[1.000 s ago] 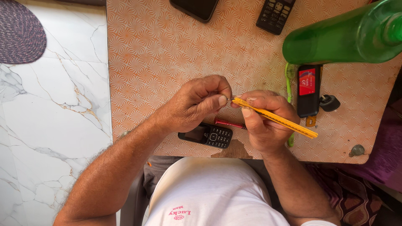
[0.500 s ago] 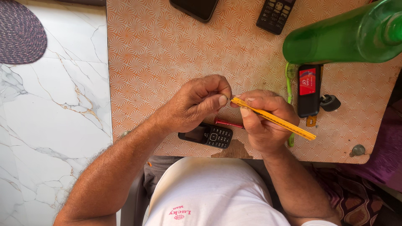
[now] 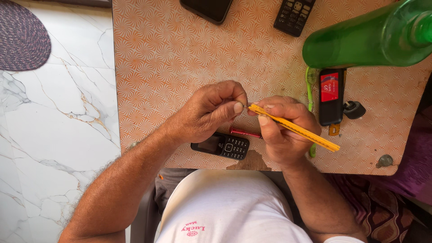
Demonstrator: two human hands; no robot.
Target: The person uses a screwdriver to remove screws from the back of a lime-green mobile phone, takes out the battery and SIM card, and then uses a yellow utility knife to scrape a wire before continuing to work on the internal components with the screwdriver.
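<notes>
My right hand point(image 3: 283, 130) grips a slim yellow screwdriver point(image 3: 299, 130) that slants down to the right. My left hand point(image 3: 209, 112) pinches something tiny at the tool's tip between thumb and forefinger; the item is too small to identify. Both hands hover over the near edge of an orange patterned table point(image 3: 180, 58). Under them lie a small black keypad phone point(image 3: 221, 145) and a red pen-like stick point(image 3: 245, 132), partly hidden by my hands.
A green plastic bottle point(image 3: 369, 38) lies at the right. Below it sit a black device with a red label point(image 3: 330, 95), a green brush handle point(image 3: 309, 85) and a small black knob point(image 3: 354, 109). Two dark phones point(image 3: 207, 8) point(image 3: 294, 15) lie at the far edge. Marble floor and a purple mat point(image 3: 20, 38) are at left.
</notes>
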